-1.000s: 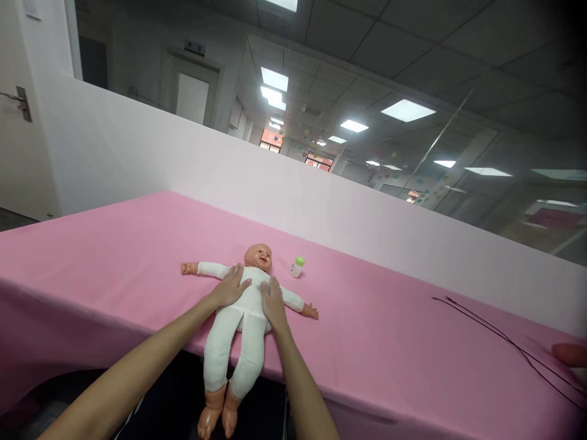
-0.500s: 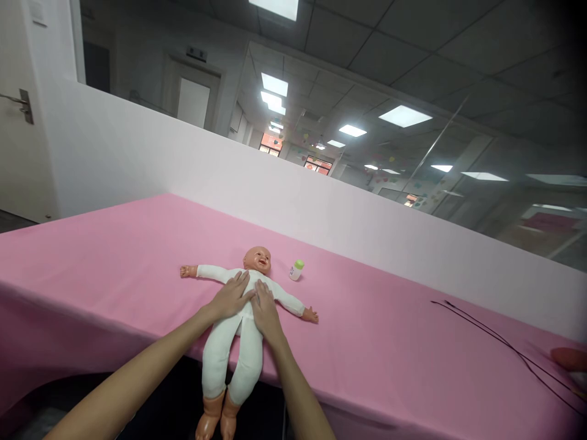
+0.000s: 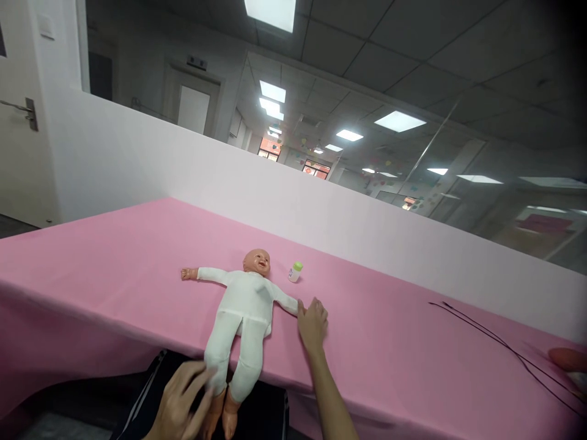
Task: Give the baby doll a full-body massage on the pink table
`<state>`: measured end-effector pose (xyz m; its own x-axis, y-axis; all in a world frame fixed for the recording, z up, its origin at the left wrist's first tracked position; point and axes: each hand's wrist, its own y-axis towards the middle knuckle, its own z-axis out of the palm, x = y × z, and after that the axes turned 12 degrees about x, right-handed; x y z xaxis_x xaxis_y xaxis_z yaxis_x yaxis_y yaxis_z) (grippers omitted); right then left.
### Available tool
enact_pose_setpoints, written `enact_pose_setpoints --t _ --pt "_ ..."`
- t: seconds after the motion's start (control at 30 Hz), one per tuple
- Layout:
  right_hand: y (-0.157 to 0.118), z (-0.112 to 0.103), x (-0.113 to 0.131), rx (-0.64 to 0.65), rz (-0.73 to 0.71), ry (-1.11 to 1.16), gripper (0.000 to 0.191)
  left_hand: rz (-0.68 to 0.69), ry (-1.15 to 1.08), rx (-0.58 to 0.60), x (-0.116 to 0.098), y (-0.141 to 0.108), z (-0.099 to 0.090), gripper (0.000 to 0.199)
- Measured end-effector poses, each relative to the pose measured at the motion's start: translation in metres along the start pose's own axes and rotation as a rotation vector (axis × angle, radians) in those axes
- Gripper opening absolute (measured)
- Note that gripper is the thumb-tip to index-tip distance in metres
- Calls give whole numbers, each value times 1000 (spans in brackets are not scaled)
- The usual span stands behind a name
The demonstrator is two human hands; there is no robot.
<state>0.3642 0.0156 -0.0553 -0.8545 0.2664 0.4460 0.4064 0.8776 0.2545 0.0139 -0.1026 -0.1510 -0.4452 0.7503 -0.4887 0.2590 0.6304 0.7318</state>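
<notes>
A baby doll (image 3: 247, 299) in a white suit lies on its back on the pink cloth, arms spread, its lower legs over the front edge. My left hand (image 3: 183, 400) is low beside the doll's legs, fingers apart and slightly bent, a little blurred. At the doll's outstretched arm on the right is my right hand (image 3: 313, 327), thumb apart from its loosely bent fingers. It hides the doll's hand there, and any grip on it does not show. A small bottle with a green cap (image 3: 295, 272) stands near the doll's head.
The pink-covered table (image 3: 380, 342) runs along a white wall (image 3: 293, 195) with a window above. Thin black cables (image 3: 486, 330) lie on the right, near a reddish object (image 3: 566, 359) at the edge of view. A door (image 3: 22, 134) is at far left.
Both hands have left the doll's chest. My left hand has come down and back towards the doll's legs; my right hand has moved right to the end of the doll's arm.
</notes>
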Motion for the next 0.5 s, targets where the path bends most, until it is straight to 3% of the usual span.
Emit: enact_pose_setpoints --t 0.07,0.2,0.33,0.5 --pt "1 -6 -12 5 96 -47 63 16 33 -17 5 -33 9 10" --pt "-3 -8 -22 50 82 2 48 233 155 121 35 -66 20 23" --pt "-5 -10 -23 90 21 122 40 334 263 88 50 -65 20 24" --pt "-8 -16 -24 179 11 460 44 316 207 165 38 -57 19 41"
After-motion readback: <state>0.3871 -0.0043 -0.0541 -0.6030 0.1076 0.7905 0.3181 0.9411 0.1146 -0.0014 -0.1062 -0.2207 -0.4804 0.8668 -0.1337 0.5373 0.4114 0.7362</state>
